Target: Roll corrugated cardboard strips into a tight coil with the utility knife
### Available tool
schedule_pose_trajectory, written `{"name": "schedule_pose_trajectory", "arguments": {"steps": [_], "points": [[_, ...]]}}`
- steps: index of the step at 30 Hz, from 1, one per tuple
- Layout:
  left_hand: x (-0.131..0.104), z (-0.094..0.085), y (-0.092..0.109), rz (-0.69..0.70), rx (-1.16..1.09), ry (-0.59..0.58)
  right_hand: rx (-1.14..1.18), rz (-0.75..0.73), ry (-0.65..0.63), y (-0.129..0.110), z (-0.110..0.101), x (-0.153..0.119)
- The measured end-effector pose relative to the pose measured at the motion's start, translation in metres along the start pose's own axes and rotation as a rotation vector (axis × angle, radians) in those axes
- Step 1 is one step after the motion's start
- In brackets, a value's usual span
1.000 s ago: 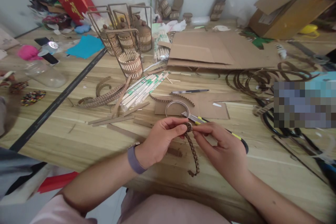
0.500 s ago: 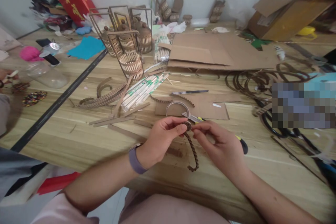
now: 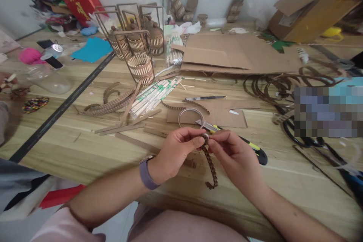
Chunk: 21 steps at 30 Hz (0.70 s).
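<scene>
Close together over the table's front part, both of my hands pinch one brown corrugated cardboard strip (image 3: 211, 168). Its upper end is curled into a small coil between the fingertips, and the loose end hangs down in a curve. My left hand (image 3: 172, 153), with a watch on the wrist, grips the coil between thumb and fingers. My right hand (image 3: 239, 157) has thumb and index finger closed at the coil's right side; a small whitish bit shows there. Just beyond the fingers lies a thin ring (image 3: 187, 109). A utility knife (image 3: 262, 156) is partly hidden behind my right hand.
Bundled white sticks (image 3: 151, 98) and curled corrugated strips (image 3: 113, 106) lie ahead on the left. Behind them stand small slatted lanterns (image 3: 141, 69). Cardboard sheets (image 3: 215, 51), a pen (image 3: 204, 98) and coiled brown strips (image 3: 263, 87) lie farther right. Another person's hand (image 3: 7, 79) shows at far left.
The hanging part of the strip has turned, showing more of its ridged face. My right hand has shifted slightly at the coil, and more of the knife shows.
</scene>
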<state>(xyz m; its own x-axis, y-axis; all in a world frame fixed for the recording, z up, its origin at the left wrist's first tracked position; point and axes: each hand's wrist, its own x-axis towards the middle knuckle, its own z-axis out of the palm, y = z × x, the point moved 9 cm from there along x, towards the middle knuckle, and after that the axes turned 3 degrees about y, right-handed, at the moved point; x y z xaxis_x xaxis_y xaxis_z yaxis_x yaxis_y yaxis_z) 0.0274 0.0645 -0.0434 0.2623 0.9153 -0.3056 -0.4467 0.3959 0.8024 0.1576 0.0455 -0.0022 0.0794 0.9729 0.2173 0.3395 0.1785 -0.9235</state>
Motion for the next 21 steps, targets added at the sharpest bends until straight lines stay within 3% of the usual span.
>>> {"name": "schedule_pose_trajectory", "arguments": {"steps": [10, 21], "points": [[0.0016, -0.0013, 0.0015, -0.021, -0.015, 0.001, -0.008, -0.016, -0.047, 0.0033, -0.0017, 0.0009], [0.0014, -0.0031, -0.0016, 0.003, 0.039, 0.014, -0.115, 0.01, 0.001, 0.0008, -0.0056, 0.0026]]}}
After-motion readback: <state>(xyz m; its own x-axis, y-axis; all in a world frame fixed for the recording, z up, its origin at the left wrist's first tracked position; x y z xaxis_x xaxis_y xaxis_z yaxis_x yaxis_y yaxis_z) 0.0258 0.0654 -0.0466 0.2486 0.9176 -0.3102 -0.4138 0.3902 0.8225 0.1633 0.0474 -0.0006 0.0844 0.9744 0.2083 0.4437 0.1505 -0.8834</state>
